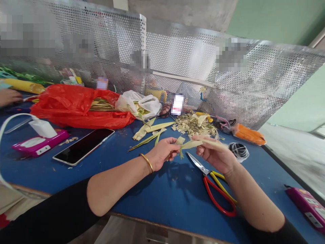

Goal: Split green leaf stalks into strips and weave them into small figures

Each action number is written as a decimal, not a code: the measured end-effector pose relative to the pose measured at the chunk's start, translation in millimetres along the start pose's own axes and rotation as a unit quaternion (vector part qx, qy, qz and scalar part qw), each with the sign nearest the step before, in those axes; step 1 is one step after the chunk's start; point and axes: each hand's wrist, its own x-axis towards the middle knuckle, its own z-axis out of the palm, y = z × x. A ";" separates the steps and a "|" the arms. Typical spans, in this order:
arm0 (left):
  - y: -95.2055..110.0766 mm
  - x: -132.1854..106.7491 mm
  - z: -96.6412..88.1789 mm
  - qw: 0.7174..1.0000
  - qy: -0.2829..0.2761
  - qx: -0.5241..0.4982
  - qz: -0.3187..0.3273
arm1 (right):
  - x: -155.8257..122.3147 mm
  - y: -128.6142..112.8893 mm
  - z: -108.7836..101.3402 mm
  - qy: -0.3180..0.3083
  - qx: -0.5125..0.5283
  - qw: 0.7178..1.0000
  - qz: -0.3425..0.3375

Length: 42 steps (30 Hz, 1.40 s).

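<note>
A pale green strip of dried husk (191, 144) stretches between my two hands above the table. My left hand (164, 153), with a gold bangle at the wrist, pinches one end between thumb and fingers. The other end runs into my right hand (215, 154), whose fingers are closed on it; more of the strip lies along that hand. Below my right hand, scissors (203, 169) with one red and one yellow handle lie with their points toward my left hand. Several loose husk strips (149, 130) rest beyond my left hand, beside a heap of husk scraps (196, 125).
A red plastic bag (63, 108) and a white bag (139, 103) hold plant strips at the back. Left are a phone (85, 145) and purple power strip (39, 142). White cord (238, 151) lies right. A perforated metal screen (175, 51) stands behind; another person's hand (8, 97) is far left.
</note>
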 end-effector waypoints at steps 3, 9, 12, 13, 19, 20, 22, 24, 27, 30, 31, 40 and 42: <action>-1.8 1.0 -0.4 1.000 -0.009 -0.006 -0.010 | 1.0 4.3 4.1 0.055 -0.056 0.995 -0.054; -2.3 1.9 -0.7 1.000 -0.010 0.001 -0.006 | 4.5 14.2 11.5 0.151 -0.155 0.959 -0.181; -2.7 1.0 0.2 0.999 0.015 0.031 0.004 | 2.9 17.9 13.1 0.177 -0.251 0.924 -0.227; -3.1 0.8 0.5 0.999 0.023 0.039 0.007 | 1.6 19.1 14.0 0.185 -0.294 0.906 -0.243; -6.9 0.9 0.8 0.997 0.026 0.072 0.009 | -4.1 24.7 23.4 0.149 -0.351 0.874 -0.301; -7.3 1.0 0.9 0.997 0.021 0.076 0.006 | -3.5 25.3 24.4 0.134 -0.307 0.899 -0.283; -7.8 0.7 1.3 0.997 0.007 0.077 0.000 | -1.7 26.1 24.8 0.115 -0.232 0.937 -0.235; -7.9 0.0 1.8 0.998 -0.009 0.066 -0.003 | -0.8 26.4 24.0 0.104 -0.197 0.955 -0.195; -7.8 -1.1 2.1 0.999 -0.024 0.038 -0.007 | -1.9 26.0 23.1 0.106 -0.188 0.962 -0.169; -8.2 -1.2 1.7 0.999 -0.036 0.014 -0.012 | -3.6 25.8 23.6 0.139 -0.264 0.936 -0.186; -8.4 -1.0 1.6 0.999 -0.038 0.010 -0.014 | -3.9 25.8 23.7 0.144 -0.296 0.925 -0.188; -8.3 -1.8 3.5 0.999 -0.028 0.017 -0.005 | -2.7 26.0 22.1 0.148 -0.440 0.863 -0.196; -7.9 -1.8 3.4 1.000 -0.020 0.013 -0.006 | -1.7 27.3 20.2 0.144 -0.464 0.850 -0.202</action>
